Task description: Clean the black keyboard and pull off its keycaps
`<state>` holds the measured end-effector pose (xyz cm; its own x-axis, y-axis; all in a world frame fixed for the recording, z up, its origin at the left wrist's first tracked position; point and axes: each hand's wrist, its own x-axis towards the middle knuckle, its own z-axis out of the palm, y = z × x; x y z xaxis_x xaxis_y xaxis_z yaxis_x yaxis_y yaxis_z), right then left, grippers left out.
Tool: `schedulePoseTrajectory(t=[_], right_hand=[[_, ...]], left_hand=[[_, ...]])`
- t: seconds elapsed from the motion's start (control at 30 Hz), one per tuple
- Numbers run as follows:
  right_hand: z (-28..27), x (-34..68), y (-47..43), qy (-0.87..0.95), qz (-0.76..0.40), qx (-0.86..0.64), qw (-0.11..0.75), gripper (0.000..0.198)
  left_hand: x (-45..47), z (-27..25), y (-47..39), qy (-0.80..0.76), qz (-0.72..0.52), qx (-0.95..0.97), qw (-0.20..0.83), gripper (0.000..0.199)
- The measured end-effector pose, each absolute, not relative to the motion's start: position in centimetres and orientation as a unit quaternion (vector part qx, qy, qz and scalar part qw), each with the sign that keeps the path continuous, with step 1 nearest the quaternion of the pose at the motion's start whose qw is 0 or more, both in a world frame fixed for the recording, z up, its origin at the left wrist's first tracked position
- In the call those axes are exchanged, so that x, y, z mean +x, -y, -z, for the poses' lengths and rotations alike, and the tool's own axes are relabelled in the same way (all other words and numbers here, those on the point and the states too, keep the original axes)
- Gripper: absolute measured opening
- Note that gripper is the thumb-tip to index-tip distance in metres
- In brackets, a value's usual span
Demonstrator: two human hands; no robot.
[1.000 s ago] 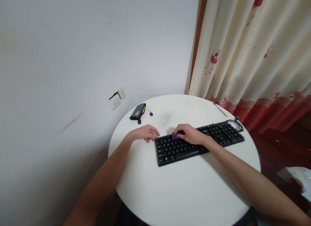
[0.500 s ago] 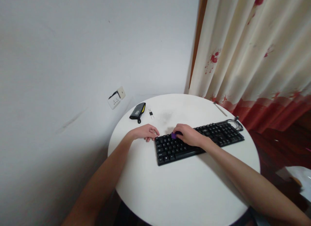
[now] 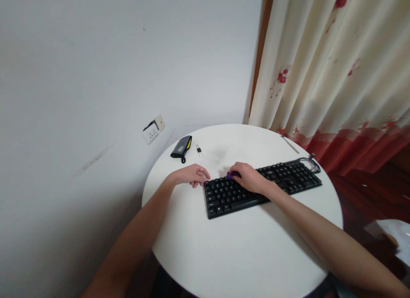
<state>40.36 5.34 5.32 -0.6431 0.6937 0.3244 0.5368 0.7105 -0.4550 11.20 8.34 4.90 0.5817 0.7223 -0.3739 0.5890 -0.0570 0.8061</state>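
Note:
A black keyboard (image 3: 237,194) lies slightly slanted across the white round table. My right hand (image 3: 247,177) is over its left half, fingers closed on a small soft purple lump that looks like cleaning gel (image 3: 229,175), mostly hidden by the fingers at the top row of keys. At the keyboard's upper left corner rests my left hand (image 3: 193,174), its fingers loosely bent and apart, with the fingertips against the edge. Nothing shows in it.
Behind my left hand lie a grey pouch (image 3: 181,147) with a yellow edge and a small black-and-metal tool (image 3: 199,150). A coiled cable (image 3: 310,163) sits at the keyboard's far end; beyond it is a thin stick-like object (image 3: 291,144). Wall left, curtain (image 3: 307,75) right.
The purple gel has drawn up from the keys and bunched closer to my right fingertips, with the hand shifting very slightly. My left hand and the keyboard stay in place.

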Motion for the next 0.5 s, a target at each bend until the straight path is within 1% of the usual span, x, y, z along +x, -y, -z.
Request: schedulePoseTrajectory(t=[0.17, 0.33, 0.4, 0.5], right_hand=[[-6.7, 40.3, -3.9, 0.919, -0.214, -0.258, 0.206, 0.019], [-8.2, 40.8, -2.7, 0.926, -0.324, -0.16, 0.109, 0.015], [-8.2, 40.9, -3.0, 0.92, -0.323, -0.183, 0.125, 0.014], [-7.3, 40.9, -3.9, 0.903, -0.249, -0.276, 0.215, 0.014]], left_hand=[[11.3, -5.1, -8.3, -0.457, -0.062, 0.723, 0.515, 0.041], [11.3, -5.2, -8.2, -0.459, -0.061, 0.72, 0.517, 0.041], [11.3, -5.1, -8.2, -0.459, -0.061, 0.718, 0.519, 0.041], [11.3, -5.1, -8.2, -0.458, -0.066, 0.719, 0.519, 0.04]])
